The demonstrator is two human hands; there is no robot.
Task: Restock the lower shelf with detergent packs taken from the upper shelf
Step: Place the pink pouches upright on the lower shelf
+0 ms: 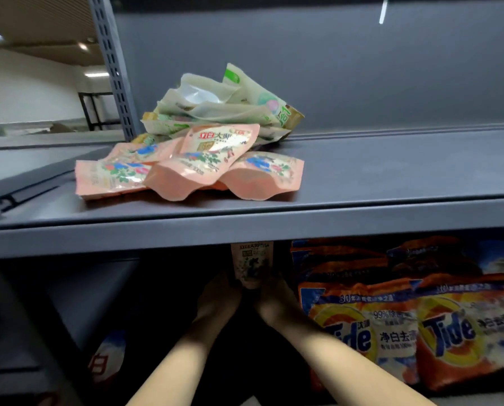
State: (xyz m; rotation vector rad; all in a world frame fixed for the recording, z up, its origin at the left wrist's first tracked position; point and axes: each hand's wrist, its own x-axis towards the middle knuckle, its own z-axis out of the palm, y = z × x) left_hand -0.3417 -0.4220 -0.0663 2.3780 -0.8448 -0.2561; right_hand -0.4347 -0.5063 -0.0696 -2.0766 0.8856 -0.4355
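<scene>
My left hand (220, 291) and right hand (274, 294) grasping one upright detergent pack (252, 263) between them under the upper shelf (245, 235), orange Tide bags (406, 326) just right, pink packs (186, 168) piled above.

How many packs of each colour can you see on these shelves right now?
Pink packs on the upper shelf: 3
Pale green packs piled behind them: too jumbled to count
Orange Tide bags on the lower shelf: 2 plainly in front, more behind
Pack held upright between left hand and right hand: 1
Total countable: 6
</scene>
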